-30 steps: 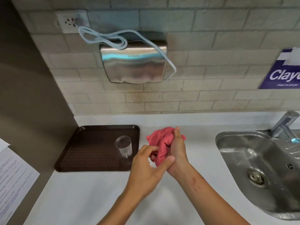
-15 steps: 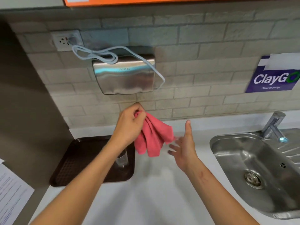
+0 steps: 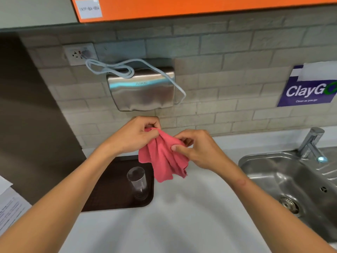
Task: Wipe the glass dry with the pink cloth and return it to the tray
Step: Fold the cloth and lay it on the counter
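The pink cloth hangs in the air above the white counter, held by both hands. My left hand pinches its top corner. My right hand pinches its right edge between thumb and fingers. A clear glass stands upright at the right side of the dark brown tray, below and left of the cloth. Neither hand touches the glass. My left forearm covers part of the tray.
A steel sink with a tap sits at the right. A steel hand dryer with a looped white cable hangs on the tiled wall. Papers lie at the far left beside a dark panel.
The bunched cloth went from both hands to my left hand, which lifted it. My right hand, open half a second ago, has now pinched the cloth's right edge. The view tilted up.
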`<state>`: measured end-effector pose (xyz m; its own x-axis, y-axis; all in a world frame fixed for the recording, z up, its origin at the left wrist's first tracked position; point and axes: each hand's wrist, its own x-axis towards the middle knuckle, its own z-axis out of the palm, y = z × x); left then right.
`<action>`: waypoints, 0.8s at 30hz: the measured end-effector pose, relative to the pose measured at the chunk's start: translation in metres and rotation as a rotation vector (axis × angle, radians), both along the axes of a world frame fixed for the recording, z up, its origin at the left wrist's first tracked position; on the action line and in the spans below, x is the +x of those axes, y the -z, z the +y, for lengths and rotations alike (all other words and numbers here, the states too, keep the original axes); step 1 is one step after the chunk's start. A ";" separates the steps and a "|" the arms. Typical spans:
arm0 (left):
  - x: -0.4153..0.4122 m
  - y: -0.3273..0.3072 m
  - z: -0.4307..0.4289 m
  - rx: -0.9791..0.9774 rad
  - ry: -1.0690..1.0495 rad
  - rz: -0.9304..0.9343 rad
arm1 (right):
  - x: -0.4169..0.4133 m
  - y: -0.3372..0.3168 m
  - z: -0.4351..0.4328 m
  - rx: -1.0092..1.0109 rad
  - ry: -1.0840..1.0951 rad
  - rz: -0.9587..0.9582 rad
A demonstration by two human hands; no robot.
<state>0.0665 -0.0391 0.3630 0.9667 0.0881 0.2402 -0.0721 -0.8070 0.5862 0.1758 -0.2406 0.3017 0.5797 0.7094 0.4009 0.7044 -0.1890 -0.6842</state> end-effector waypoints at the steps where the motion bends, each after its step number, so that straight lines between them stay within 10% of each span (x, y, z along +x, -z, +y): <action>1: -0.001 0.001 0.002 0.013 -0.005 -0.007 | 0.004 -0.008 -0.003 -0.037 0.011 -0.001; 7: 0.003 0.017 0.006 0.074 0.017 -0.052 | 0.013 -0.050 -0.017 -0.218 -0.008 0.008; 14: 0.020 0.038 -0.030 -0.652 -0.046 -0.243 | 0.017 -0.071 -0.034 -0.191 -0.082 0.290; 24: 0.021 0.048 -0.010 -0.864 0.171 -0.175 | 0.021 -0.078 -0.046 -0.112 -0.114 0.412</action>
<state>0.0874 -0.0494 0.3148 0.9389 0.1648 0.3021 -0.2963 -0.0594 0.9532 0.1972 -0.2861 0.3793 0.5907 0.8039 0.0697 0.3981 -0.2152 -0.8917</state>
